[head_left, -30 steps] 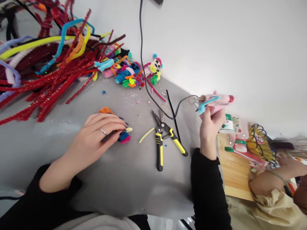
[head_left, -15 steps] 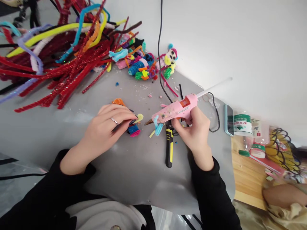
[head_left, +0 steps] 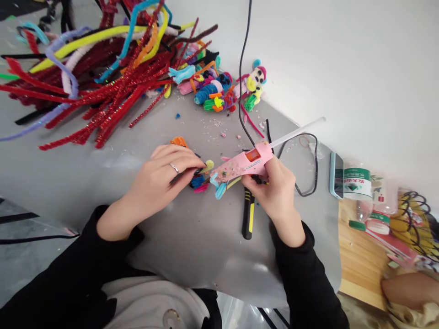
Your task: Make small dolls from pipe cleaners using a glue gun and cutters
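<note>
Between the fingertips of my left hand [head_left: 168,171] is a small pale yellow pipe cleaner piece [head_left: 209,165] with a rounded end. My right hand [head_left: 274,185] grips a pink hot glue gun [head_left: 240,165], its nozzle end close beside the yellow piece. A clear glue stick [head_left: 298,131] sticks out of the gun's back. Light blue pipe cleaner bits [head_left: 220,188] show at the gun's front underside. Under my left fingers lie blue and pink pipe cleaner pieces [head_left: 199,183], partly hidden, and an orange piece [head_left: 179,141] lies just beyond. Black-and-yellow pliers [head_left: 248,214] rest below the gun.
A big heap of pipe cleaners [head_left: 113,87] covers the far left of the grey table [head_left: 192,256]. Finished pipe cleaner figures [head_left: 214,91] sit behind. The gun's black cord [head_left: 243,68] runs along the back. A phone [head_left: 336,176] and bottles [head_left: 356,183] stand at right.
The glue gun has tilted and its nozzle has come nearer to the yellow piece in my left hand. The whole view has shifted slightly, so the table's things appear further right.
</note>
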`<state>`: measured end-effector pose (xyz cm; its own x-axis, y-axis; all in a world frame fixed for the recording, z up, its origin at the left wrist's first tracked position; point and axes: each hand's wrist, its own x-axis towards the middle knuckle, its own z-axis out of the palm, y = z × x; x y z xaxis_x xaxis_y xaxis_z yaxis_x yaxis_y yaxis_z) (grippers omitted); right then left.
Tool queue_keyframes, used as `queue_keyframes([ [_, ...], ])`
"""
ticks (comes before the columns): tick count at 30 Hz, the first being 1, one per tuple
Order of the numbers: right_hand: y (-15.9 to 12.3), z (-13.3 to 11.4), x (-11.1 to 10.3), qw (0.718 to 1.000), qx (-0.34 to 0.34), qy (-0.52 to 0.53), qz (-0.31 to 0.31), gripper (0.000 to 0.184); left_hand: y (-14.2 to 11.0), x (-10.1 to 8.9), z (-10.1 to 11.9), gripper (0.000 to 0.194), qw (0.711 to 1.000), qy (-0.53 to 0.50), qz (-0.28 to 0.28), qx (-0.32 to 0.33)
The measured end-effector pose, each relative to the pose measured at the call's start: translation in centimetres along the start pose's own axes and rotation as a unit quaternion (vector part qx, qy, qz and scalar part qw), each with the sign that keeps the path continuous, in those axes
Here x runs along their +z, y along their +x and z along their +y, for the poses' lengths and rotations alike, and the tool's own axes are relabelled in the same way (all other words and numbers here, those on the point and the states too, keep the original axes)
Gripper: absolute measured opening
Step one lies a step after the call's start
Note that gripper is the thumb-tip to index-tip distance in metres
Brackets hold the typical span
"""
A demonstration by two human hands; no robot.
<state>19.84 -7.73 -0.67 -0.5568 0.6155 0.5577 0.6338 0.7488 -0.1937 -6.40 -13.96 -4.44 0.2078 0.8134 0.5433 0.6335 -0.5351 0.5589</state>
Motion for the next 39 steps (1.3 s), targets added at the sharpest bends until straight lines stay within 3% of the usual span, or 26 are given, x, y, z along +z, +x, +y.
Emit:
queue_keyframes([
  [39,-0.33,0.17,0.05,1.000,0.014,-0.007,-0.016,0.017,0.24,-0.21,0.25,0.021,0.999,-0.017,-0.019,-0.042],
])
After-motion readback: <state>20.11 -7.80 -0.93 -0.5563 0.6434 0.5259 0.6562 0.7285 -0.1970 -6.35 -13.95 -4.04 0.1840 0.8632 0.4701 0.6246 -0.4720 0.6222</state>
